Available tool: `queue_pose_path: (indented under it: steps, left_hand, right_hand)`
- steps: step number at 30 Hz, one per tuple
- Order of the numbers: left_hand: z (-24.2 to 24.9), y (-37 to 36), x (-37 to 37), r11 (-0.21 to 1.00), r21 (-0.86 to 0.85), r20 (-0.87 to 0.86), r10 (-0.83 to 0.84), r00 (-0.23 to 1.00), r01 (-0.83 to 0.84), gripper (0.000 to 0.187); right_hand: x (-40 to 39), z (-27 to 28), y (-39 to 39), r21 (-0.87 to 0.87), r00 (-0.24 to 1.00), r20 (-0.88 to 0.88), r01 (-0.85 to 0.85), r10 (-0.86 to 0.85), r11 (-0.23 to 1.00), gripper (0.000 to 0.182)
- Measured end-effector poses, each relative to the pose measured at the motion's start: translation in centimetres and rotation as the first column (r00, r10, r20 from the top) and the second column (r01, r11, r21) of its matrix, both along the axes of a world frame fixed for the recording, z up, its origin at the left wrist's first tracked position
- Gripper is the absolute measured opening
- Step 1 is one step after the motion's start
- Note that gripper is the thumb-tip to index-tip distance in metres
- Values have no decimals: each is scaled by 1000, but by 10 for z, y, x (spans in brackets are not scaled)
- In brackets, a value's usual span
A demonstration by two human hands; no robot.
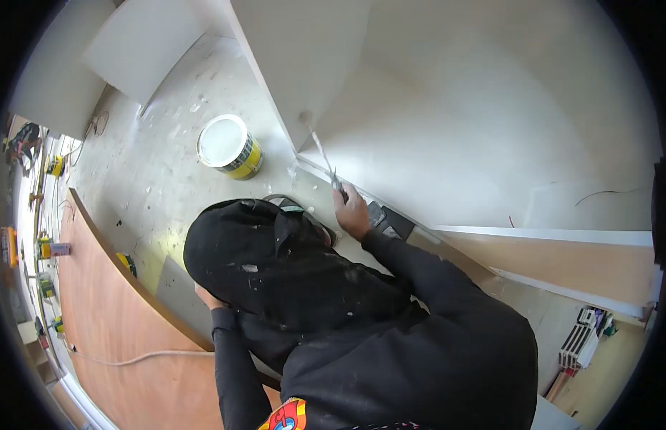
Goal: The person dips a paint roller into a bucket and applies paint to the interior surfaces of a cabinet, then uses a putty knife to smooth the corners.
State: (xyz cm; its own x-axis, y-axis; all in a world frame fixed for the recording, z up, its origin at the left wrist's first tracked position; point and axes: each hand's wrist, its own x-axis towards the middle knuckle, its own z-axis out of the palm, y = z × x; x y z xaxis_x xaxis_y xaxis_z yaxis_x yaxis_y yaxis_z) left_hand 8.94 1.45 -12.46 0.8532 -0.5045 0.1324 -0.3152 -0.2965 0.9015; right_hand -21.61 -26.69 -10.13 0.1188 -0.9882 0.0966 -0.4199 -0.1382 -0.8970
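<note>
My right hand (353, 213) is closed around the grey handle of a slim tool (320, 149) with a long, thin pale end. The tool's far end reaches over the lower edge of a large white panel (447, 122), close to a small greyish smudge (307, 117). Beside my bent, black-clothed leg (240, 251), only part of my left hand (207, 296) shows; its fingers are hidden behind the leg. A bucket (252, 159) with a yellow and black label stands on the floor, with white material visible at its top.
Curved reddish-brown board (125, 301) lies at left, a cable (150, 355) across it. Small grey pieces (386, 222) lie beside my right wrist. A white-edged board (562, 265) stands at right. More tins (55, 166) and a person (25, 141) are at far left.
</note>
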Motion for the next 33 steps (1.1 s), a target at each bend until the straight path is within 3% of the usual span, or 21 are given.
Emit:
queue_pose_path:
  steps: [2,3,4,5,6,8,11,12,14,16,19,20,21,23,24,26,27,28,29,31,33]
  left_hand:
    - [-1,-1,6,999,46,45,-21,999,19,27]
    - [4,-4,6,999,41,-14,4,1000,-3,26]
    - [9,-7,2,999,39,-77,30,997,-27,26]
    - [10,-7,0,998,39,-142,55,988,-50,25]
    - [7,-6,2,998,40,-146,54,988,-49,25]
    - [-5,-2,9,989,141,-39,37,999,-31,24]
    - [-40,12,24,999,7,19,45,999,-46,24]
    - [-25,2,16,999,3,17,46,999,-46,24]
    - [4,-17,2,985,159,-62,73,995,-62,21]
    - [9,-25,-4,990,101,-162,117,980,-101,18]
    - [38,-41,-23,991,-19,-289,124,949,-135,8]
    - [47,-46,-27,989,-87,-312,89,946,-122,6]
    - [39,-44,-24,988,-90,-314,89,945,-122,6]
    - [20,-37,-14,974,-127,-451,111,885,-187,18]
    - [29,-40,-18,974,-128,-451,110,886,-186,18]
    - [60,-51,-32,988,-55,-225,126,966,-141,24]
    - [59,-50,-32,988,-55,-224,127,966,-142,24]
    - [57,-48,-32,986,-74,-245,127,961,-149,24]
    - [55,-47,-31,983,-94,-266,127,956,-156,24]
    - [50,-45,-29,983,-80,-252,143,957,-168,24]
    - [44,-41,-26,982,-61,-237,159,958,-178,24]
  right_hand:
    - [10,4,-52,84,997,-30,79,-77,993,28]
    - [14,-14,-91,-34,974,-162,153,-157,988,29]
    - [16,-23,-136,-6,958,-214,194,-191,981,32]
    - [15,-49,-181,-404,960,-116,189,-255,895,32]
    - [18,-24,-213,-232,947,22,316,-320,920,27]
    - [12,-22,-274,82,944,223,232,-245,969,24]
    - [14,29,-249,248,961,160,181,-225,952,28]
    - [12,19,-241,113,981,-14,194,-193,974,28]
    - [12,-13,-198,-110,986,60,161,-155,981,26]
    - [13,-4,-125,-76,965,-228,118,-133,990,26]
    - [6,16,-25,53,1000,-27,-8,10,999,30]
    - [6,33,-3,182,1000,10,-5,3,983,32]
    - [6,29,3,46,999,-31,-16,17,999,34]
    - [5,30,-15,172,999,25,24,-29,985,30]
    - [6,25,-37,98,998,-52,47,-42,994,28]
    - [8,7,-110,32,986,-127,111,-106,993,28]
    - [1,-27,-157,-61,947,-286,136,-148,989,29]
    - [2,-49,-199,-67,963,37,267,-265,961,31]
    - [-3,-51,-239,-58,965,110,246,-239,968,29]
    - [-5,5,-266,78,978,8,205,-206,976,25]
    - [-3,18,-276,135,973,68,209,-220,968,22]
